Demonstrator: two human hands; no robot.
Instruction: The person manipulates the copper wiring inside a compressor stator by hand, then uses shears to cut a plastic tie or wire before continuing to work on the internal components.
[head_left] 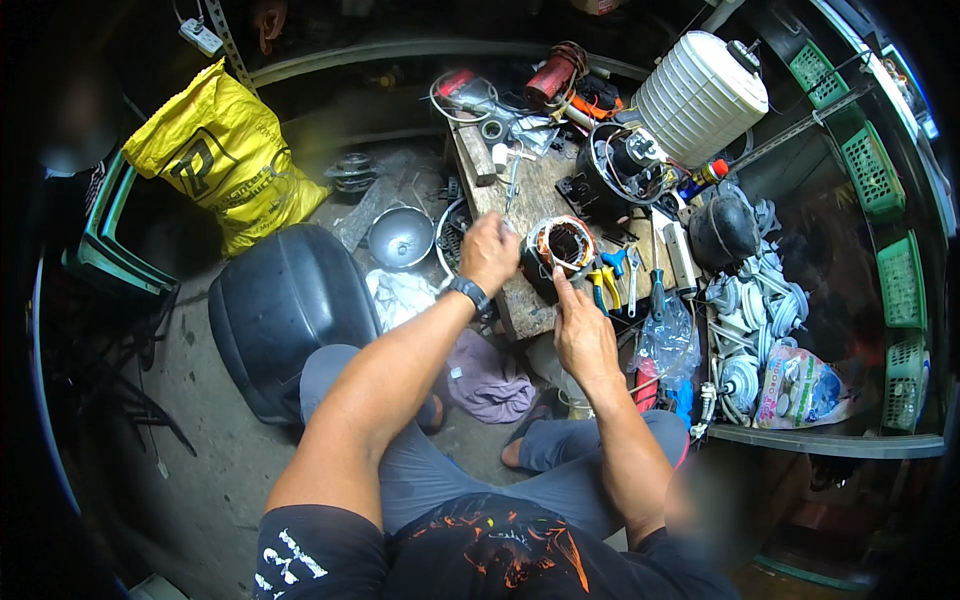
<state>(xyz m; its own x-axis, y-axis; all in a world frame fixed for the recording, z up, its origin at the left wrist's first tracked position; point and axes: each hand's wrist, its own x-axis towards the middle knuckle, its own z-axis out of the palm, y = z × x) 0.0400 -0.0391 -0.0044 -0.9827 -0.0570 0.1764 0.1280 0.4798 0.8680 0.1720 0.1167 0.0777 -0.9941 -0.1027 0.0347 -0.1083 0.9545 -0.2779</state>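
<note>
The person's dark shirt (490, 540), splashed with orange, is closest, above grey trousers (430, 480) with the knees apart. Past them stands a low bench (525, 310) of worn, scuffed wood. The stator (563, 245), a ring of copper windings with an open middle, is upright at its near part. The right hand (583, 335) comes up to the stator's near rim, index finger stretched out and the others curled; whether it pinches anything, I cannot tell. The left hand (490, 255), a dark watch (468, 291) at its wrist, is curled into a loose fist left of the stator; what lies inside it is hidden.

Right of the stator are pliers (605, 285), a wrench (632, 282) and a screwdriver (657, 296). Behind it sits a black housing (597, 178) full of wires, with a white ribbed tank (690, 105) beyond. A wood block (473, 152) lies on the bench's left side.

The floor (215, 470) is grey and spotted with stains. On it, to the left, are a big black case (280, 320), a yellow sack (225, 165), a metal bowl (401, 237) and a purple cloth (490, 378). To the right, pale round parts (740, 380) are heaped, and green baskets (872, 170) line the curving edge of the room, whose far corners fall into darkness.
</note>
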